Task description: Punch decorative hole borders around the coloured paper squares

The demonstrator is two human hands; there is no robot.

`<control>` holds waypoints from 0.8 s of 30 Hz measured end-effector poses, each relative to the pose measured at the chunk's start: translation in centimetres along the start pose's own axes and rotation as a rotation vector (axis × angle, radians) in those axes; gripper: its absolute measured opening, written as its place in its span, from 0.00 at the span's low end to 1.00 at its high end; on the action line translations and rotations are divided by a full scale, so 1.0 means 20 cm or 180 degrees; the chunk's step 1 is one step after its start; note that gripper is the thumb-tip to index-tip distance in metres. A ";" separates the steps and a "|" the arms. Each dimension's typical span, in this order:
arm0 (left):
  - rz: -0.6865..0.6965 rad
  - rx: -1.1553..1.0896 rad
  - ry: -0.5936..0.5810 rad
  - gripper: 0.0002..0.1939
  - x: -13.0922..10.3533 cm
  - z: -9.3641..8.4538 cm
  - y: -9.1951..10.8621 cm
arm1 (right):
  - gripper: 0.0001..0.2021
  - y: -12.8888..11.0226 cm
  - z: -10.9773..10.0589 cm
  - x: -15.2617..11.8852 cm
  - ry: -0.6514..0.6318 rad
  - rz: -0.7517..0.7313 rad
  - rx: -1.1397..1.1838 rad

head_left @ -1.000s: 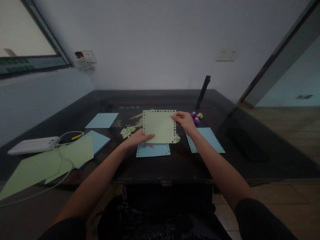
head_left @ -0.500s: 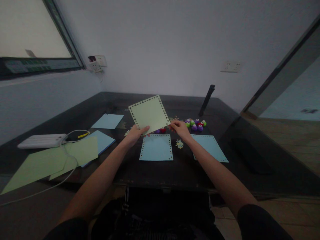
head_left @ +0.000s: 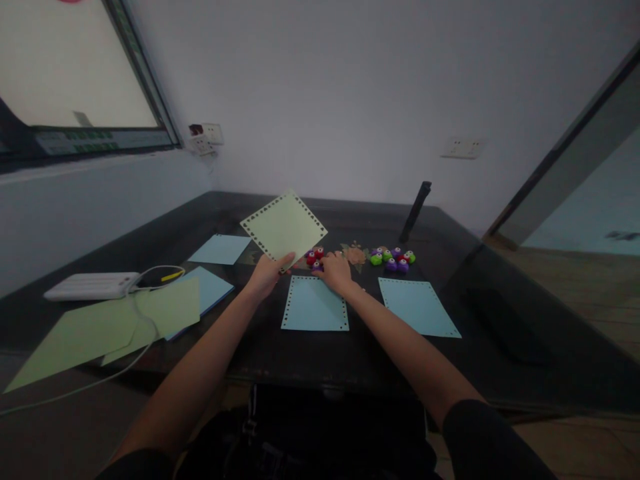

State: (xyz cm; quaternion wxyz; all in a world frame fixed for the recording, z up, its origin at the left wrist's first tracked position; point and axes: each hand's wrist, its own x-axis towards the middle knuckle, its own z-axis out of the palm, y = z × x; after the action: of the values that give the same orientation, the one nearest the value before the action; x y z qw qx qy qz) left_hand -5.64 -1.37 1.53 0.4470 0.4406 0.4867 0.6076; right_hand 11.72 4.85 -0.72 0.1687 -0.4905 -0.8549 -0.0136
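1. We sit at a dark counter [head_left: 350, 360] pushed into the corner of a dim room, with a pale wall behind it and a window at the upper left.
2. Our left hand [head_left: 266, 275] pinches the lower corner of a green punched sheet [head_left: 283, 225] and holds it up off the counter, tilted like a diamond; small holes run along all its edges.
3. Our right hand [head_left: 334, 272] lies low on the counter at the far edge of a blue punched sheet [head_left: 315, 305], its fingers by a small cluster of red and purple punches [head_left: 315, 255]. We cannot tell whether those fingers grip anything.
4. The blue punched sheet lies flat in front of us, between our two forearms.
5. A second blue sheet [head_left: 417, 306] lies flat to its right, apart from it, with holes along its edges too.
6. Beyond that sheet sits a group of green, purple and red punches [head_left: 393, 258], near a scatter of paper bits [head_left: 355, 254].
7. A dark upright stick [head_left: 417, 209] leans behind the punches, toward the wall.
8. To the left, plain green sheets [head_left: 100, 330] overlap a blue stack [head_left: 210, 288], and another plain blue sheet [head_left: 220, 249] lies farther back.
9. A white box [head_left: 93, 285] with a cable [head_left: 90, 380] rests at the far left of the counter.
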 end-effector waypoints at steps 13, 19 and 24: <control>-0.0063 0.0062 -0.0399 0.18 -0.04 0.07 -0.05 | 0.12 0.16 -0.15 -0.11 0.0096 0.0475 0.3009; -0.0251 -0.0195 -0.0682 0.19 -0.09 0.22 -0.04 | 0.21 0.30 -0.32 -0.38 -0.0155 0.0896 0.4335; -0.0152 -0.0223 -0.0873 0.22 -0.14 0.40 -0.04 | 0.22 0.35 -0.33 -0.45 0.0185 0.1237 0.5129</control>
State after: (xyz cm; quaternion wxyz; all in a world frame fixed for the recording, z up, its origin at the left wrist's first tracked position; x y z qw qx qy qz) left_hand 2.83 -2.33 1.55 0.5388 0.4920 0.4098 0.5475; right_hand 23.62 -0.30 1.70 0.4897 -0.3578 -0.4981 0.6197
